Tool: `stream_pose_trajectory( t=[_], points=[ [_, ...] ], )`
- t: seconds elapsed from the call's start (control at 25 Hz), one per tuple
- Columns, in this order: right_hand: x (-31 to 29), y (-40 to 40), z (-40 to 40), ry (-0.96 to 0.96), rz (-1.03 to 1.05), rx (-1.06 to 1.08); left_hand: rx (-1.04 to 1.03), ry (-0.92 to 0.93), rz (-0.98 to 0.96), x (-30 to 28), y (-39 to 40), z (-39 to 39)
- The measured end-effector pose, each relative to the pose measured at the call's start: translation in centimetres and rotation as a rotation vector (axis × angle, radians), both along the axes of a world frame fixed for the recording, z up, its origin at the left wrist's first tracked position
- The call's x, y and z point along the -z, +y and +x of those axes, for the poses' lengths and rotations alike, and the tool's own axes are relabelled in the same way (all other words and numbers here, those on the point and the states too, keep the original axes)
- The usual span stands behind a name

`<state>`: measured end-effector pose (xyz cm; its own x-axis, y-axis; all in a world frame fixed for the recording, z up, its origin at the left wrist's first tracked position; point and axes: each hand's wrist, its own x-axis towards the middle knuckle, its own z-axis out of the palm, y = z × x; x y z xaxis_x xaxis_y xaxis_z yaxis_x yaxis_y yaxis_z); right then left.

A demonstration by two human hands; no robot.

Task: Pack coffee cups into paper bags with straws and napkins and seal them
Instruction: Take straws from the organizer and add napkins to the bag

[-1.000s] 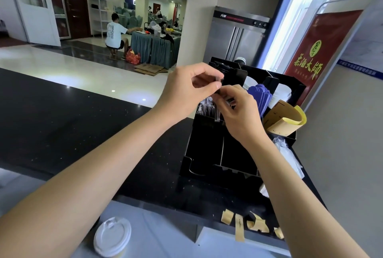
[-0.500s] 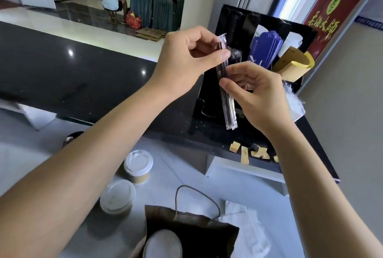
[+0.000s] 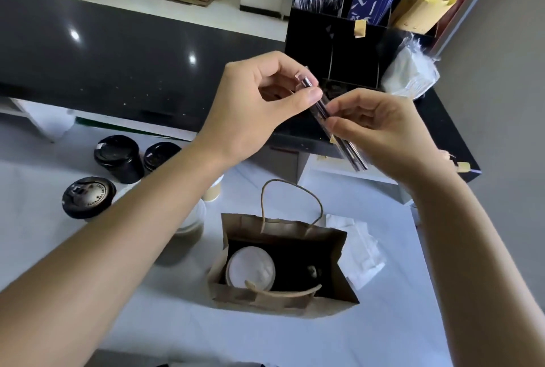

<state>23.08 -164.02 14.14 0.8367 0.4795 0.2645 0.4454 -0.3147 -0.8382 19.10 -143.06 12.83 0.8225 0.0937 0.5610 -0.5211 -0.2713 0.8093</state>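
Now we hold wrapped straws (image 3: 333, 118) pinched between our left hand (image 3: 259, 107) and right hand (image 3: 380, 130) above the open paper bag (image 3: 283, 266) on the tabletop (image 3: 295, 337), a lidded cup (image 3: 250, 270) inside; next, probably, lower them in.

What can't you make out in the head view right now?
- How many wrapped straws are pinched: blurred, overlapped by left hand and right hand.
- Paper bag right half: dark inside.
- Cups behind the left forearm: mostly hidden.
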Motion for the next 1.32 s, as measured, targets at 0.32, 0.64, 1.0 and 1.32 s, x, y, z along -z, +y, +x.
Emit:
stream_pose_trajectory(
  t=[0.32,0.64,1.0,1.32],
  points=[
    [2.0,-0.8,-2.9,0.034,0.042,0.01,0.051,0.052,-0.013,1.8,-0.4,-3.3],
    [2.7,-2.8,-5.2,0.183,0.485,0.002,-0.032,0.248,0.33,8.2,1.0,-9.1],
    [5.9,-2.5,-8.6,0.209,0.411,-0.107,-0.045,0.46,0.837,13.7,1.8,-10.9],
    [12.2,0.7,-10.4,0.008,0.027,0.032,0.054,0.642,0.656,14.0,1.7,-10.8]
  ],
)
